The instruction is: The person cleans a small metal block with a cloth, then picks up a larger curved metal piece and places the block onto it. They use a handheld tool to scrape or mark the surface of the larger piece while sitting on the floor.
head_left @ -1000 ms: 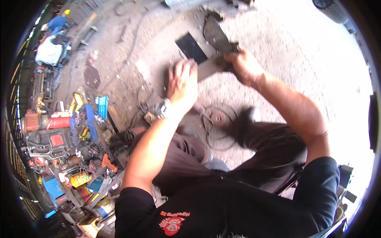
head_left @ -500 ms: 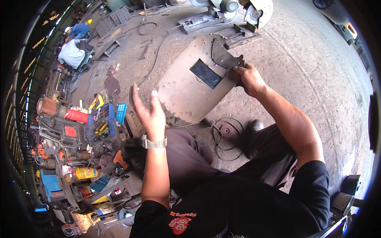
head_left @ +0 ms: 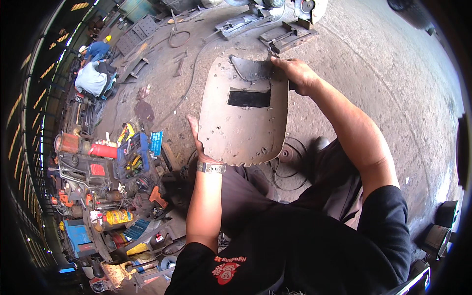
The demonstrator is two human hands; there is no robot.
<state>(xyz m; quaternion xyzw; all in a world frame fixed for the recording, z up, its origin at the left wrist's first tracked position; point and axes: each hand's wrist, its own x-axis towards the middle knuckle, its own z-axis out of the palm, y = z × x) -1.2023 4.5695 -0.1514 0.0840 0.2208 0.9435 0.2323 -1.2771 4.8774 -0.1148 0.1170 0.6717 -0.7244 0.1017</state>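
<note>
A beige, pitted welding shield (head_left: pixel 241 132) with a dark rectangular window (head_left: pixel 249 98) is held upright in front of me. Burn spots and small holes dot its surface, and its lower edge is ragged. My right hand (head_left: pixel 297 74) is closed on its upper right corner, by a dark piece across the top. Against the lower left edge rests my left hand (head_left: pixel 195 132), holding that side with the fingers stretched upward along it. Part of this hand is hidden behind the shield.
Tools crowd the floor on my left: a blue toolbox (head_left: pixel 132 160), a red cylinder (head_left: pixel 103 150), a yellow can (head_left: pixel 119 217). Ahead stands a cut-off machine (head_left: pixel 307 7). A coiled cable (head_left: pixel 290 184) lies between my legs. Two people (head_left: pixel 93 78) crouch far left.
The shield has turned from a slant to nearly upright and come closer to me. My left hand, free and raised before, now touches its left edge. My right hand moved left and up with it.
</note>
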